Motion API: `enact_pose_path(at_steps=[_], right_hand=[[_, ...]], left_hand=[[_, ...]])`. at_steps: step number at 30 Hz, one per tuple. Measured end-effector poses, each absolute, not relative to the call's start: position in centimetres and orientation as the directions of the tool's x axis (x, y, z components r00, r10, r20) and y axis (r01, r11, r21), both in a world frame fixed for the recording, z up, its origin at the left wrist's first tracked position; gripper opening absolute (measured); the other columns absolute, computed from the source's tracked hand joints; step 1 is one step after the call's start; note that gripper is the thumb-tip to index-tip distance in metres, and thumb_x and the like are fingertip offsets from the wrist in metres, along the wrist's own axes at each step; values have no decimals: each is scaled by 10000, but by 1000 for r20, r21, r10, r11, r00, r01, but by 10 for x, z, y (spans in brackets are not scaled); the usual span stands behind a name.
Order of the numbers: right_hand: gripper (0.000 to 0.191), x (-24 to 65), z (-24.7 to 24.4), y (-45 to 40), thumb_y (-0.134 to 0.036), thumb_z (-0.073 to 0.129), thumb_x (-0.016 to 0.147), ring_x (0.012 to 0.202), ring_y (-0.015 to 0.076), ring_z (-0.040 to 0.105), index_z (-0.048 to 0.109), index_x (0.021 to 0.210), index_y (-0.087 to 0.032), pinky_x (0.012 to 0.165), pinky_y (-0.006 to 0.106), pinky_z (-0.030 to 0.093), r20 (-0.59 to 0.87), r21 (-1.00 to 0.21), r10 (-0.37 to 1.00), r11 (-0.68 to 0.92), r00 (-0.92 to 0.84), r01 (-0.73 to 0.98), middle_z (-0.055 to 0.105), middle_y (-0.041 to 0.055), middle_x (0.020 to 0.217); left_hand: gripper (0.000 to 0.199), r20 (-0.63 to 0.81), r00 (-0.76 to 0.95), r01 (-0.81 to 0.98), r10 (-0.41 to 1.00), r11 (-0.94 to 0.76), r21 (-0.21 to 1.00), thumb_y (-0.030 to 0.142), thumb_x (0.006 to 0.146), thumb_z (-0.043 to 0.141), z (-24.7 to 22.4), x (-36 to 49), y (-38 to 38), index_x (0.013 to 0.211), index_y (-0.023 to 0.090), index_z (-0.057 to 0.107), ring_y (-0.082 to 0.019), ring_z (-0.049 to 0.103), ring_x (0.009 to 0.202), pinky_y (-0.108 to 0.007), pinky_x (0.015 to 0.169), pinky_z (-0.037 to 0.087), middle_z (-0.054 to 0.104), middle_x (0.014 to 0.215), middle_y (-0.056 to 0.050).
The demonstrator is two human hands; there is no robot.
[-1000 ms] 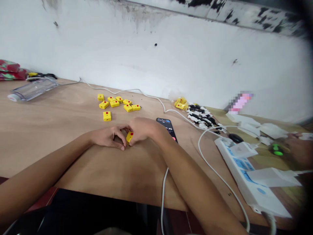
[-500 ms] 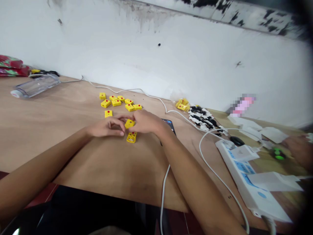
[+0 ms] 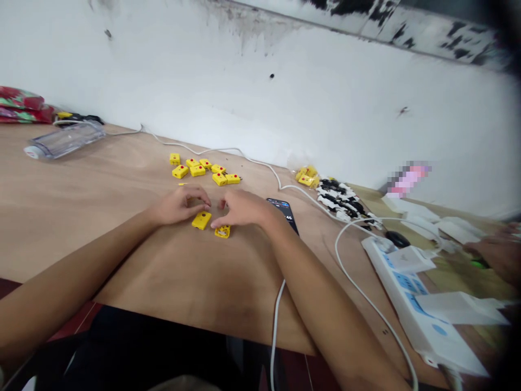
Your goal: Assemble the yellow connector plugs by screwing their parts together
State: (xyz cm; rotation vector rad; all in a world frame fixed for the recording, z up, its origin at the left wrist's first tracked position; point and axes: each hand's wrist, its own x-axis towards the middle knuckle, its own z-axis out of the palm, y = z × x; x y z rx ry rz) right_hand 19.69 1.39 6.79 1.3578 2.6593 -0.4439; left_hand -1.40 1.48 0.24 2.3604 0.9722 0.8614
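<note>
My left hand (image 3: 179, 205) hovers over the table with thumb and index fingertips nearly meeting; anything between them is too small to make out. Just below its fingertips lies a small yellow plastic casing (image 3: 201, 220) with a dark round hole, flat on the wood. My right hand (image 3: 246, 208) is opposite, thumb and index finger apart. Its thumb is close to an open yellow casing half (image 3: 222, 232) whose inner parts show; whether they touch is unclear. Behind my left hand, another yellow piece (image 3: 183, 184) is mostly hidden.
Several yellow casings with red buttons (image 3: 198, 170) sit farther back. A phone (image 3: 284, 213) lies beside my right forearm. To the right are black and white parts (image 3: 342, 198), a power strip (image 3: 423, 309), a white cable (image 3: 340, 255) and another person's hand (image 3: 499, 250). A clear bottle (image 3: 67, 141) lies left.
The yellow casing that was between my hands now lies on the table, left of the open half. My hands have moved apart. The other person's hand has shifted left.
</note>
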Motion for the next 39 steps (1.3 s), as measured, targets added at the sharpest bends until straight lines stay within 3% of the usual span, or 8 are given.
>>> enact_pose_path(at_steps=[7,13,19,24,28,31,35,39], right_hand=[[644,197,62,16,-660,791,582,839,245,680,692,1014,-192,595,290,405,-383,-172,724,554,-573,815,744,81,990],[538,197,61,17,-561,782,653,863,255,686,696,1017,-174,583,293,394,-377,-149,717,578,-587,802,744,94,989],[621,210,65,26,-611,783,647,889,235,670,666,1069,-170,641,285,433,-328,-254,725,549,-605,796,727,95,1068],[388,224,72,33,-483,688,797,919,218,648,647,1039,-182,693,278,429,-191,-277,826,473,-530,837,714,98,1103],[212,231,82,32,-268,586,851,932,220,632,640,1035,-175,728,286,425,-100,-291,867,444,-489,847,707,104,1120],[245,234,90,29,-183,491,873,997,238,624,645,1062,-155,781,301,437,-89,-321,874,429,-478,844,684,130,1196],[325,235,98,26,-146,467,889,1059,240,613,634,1167,-140,841,313,438,-16,-352,857,477,-514,805,667,143,1240],[326,236,104,21,-195,575,870,948,218,632,648,1181,-129,822,323,443,113,-428,798,577,-592,695,710,125,1089]], left_hand=[[134,327,717,453,616,-768,453,279,886,625,-10,3,10,893,203,735,-206,633,980,-333,904,498,691,1036,-68],[185,274,740,431,614,-746,507,323,916,604,-3,-5,13,991,204,723,-213,635,1007,-343,924,497,679,1086,-84],[506,178,787,471,591,-762,445,246,781,690,9,-24,16,1279,220,603,-270,592,1122,-393,981,470,641,1237,-94],[439,150,741,549,654,-719,426,314,844,643,7,-19,14,1252,155,607,-256,622,1021,-363,904,495,653,1120,-105],[411,254,713,531,654,-740,414,384,885,616,10,-22,17,1242,180,609,-278,583,1135,-396,1005,457,621,1230,-115],[335,383,587,602,713,-701,383,345,898,551,9,-36,24,1175,179,635,-286,553,1187,-422,1065,421,603,1246,-113],[311,339,518,699,785,-617,362,349,846,561,-5,-52,38,1078,182,683,-281,578,1109,-427,1022,462,593,1193,-107],[257,359,508,684,783,-620,384,287,863,499,-22,-49,50,978,192,708,-247,585,1073,-410,1023,467,619,1113,-89]])
